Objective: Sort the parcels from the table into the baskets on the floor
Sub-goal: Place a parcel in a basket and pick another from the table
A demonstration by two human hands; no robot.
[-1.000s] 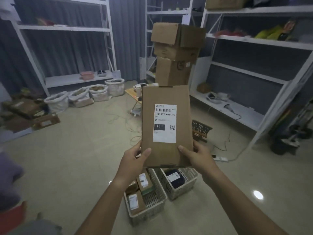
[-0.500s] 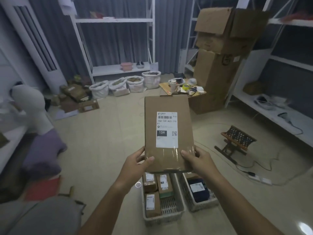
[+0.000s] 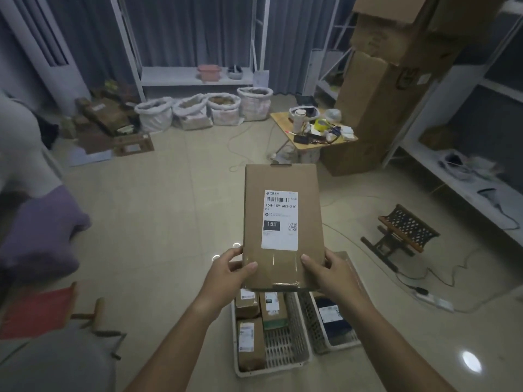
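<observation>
I hold a flat brown cardboard parcel [image 3: 283,176] upright in front of me, its white shipping label marked 15H facing me. My left hand [image 3: 226,274] grips its lower left edge, thumb on the front. My right hand [image 3: 332,271] grips the lower right edge the same way. Below the parcel two white slatted baskets stand side by side on the floor. The left basket [image 3: 285,352] holds three brown parcels. The right basket [image 3: 319,335] holds a dark blue parcel [image 3: 332,321] with a white label.
A small wooden table [image 3: 285,123] with clutter stands ahead, beside tall stacked cardboard boxes [image 3: 376,108]. Several white sacks [image 3: 203,110] line the back shelf. A low folding stool [image 3: 402,230], cables and a power strip [image 3: 433,299] lie on the right floor. A red stool [image 3: 36,312] sits at left.
My view has swung left and down, so the baskets sit fuller in view. The parcel stays upright in both hands, a little lower over the baskets.
</observation>
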